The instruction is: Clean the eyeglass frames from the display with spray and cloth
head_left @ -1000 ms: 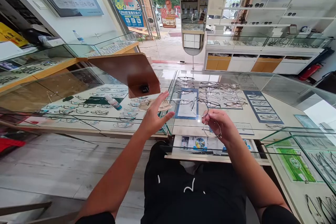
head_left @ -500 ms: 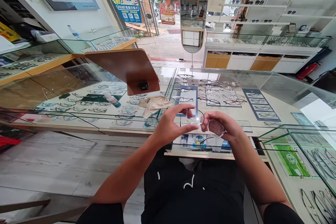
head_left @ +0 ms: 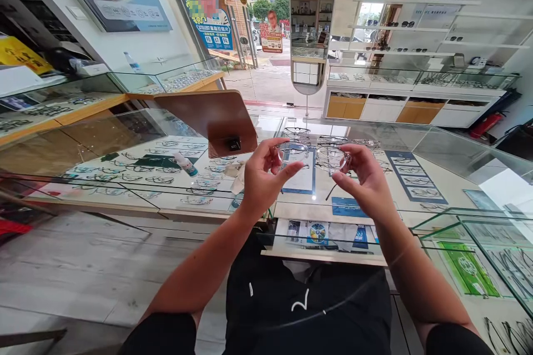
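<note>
Both hands hold a pair of eyeglasses (head_left: 331,158) with thin rims above the glass counter. My left hand (head_left: 266,175) grips the left side, its fingers behind the rim and its thumb stretched below. At the other side, my right hand (head_left: 366,177) pinches the right rim between thumb and fingers. One thin dark temple slants down near my right thumb. Behind the glasses, a blue-bordered display card (head_left: 300,180) lies in the case. Beside my left hand, a beige cloth (head_left: 237,177) is partly covered by it.
A brown tilted board (head_left: 200,113) stands on the counter at left, near a small white bottle (head_left: 186,164). An open drawer (head_left: 325,255) juts out at my waist. A glass case with a green packet (head_left: 468,269) is at right. An oval mirror (head_left: 312,28) stands beyond.
The eyeglasses have been raised and turned from a slant to nearly level. Both hands moved up, and my right hand shifted from the middle of the glasses to their right edge.
</note>
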The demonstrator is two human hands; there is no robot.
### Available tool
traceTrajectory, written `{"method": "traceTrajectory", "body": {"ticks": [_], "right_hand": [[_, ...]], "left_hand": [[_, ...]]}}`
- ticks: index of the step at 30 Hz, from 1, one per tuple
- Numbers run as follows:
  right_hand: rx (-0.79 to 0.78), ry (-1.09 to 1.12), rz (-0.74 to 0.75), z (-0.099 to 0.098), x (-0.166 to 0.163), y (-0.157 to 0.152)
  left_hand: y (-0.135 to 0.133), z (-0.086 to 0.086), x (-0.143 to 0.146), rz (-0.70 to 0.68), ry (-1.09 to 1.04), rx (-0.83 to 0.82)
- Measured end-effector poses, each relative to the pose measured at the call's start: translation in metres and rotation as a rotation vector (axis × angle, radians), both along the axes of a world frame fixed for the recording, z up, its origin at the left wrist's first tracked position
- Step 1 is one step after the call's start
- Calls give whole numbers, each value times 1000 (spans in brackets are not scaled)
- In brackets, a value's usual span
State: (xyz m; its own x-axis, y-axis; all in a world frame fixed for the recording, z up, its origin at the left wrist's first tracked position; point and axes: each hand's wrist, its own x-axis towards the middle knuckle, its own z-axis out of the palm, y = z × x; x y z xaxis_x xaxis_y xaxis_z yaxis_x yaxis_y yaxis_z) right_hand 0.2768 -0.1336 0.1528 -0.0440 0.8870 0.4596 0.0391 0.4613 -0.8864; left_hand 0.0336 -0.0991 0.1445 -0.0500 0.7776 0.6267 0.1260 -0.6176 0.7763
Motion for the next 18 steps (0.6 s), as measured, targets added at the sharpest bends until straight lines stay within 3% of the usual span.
{"method": "traceTrajectory", "body": {"ticks": [9,18], "right_hand": [[199,-108,-149,38,-1,9],[218,-104,-166,39,0,8]], "left_hand": [[19,30,7,-12,19,125],[16,34,9,-15,22,151]]}}
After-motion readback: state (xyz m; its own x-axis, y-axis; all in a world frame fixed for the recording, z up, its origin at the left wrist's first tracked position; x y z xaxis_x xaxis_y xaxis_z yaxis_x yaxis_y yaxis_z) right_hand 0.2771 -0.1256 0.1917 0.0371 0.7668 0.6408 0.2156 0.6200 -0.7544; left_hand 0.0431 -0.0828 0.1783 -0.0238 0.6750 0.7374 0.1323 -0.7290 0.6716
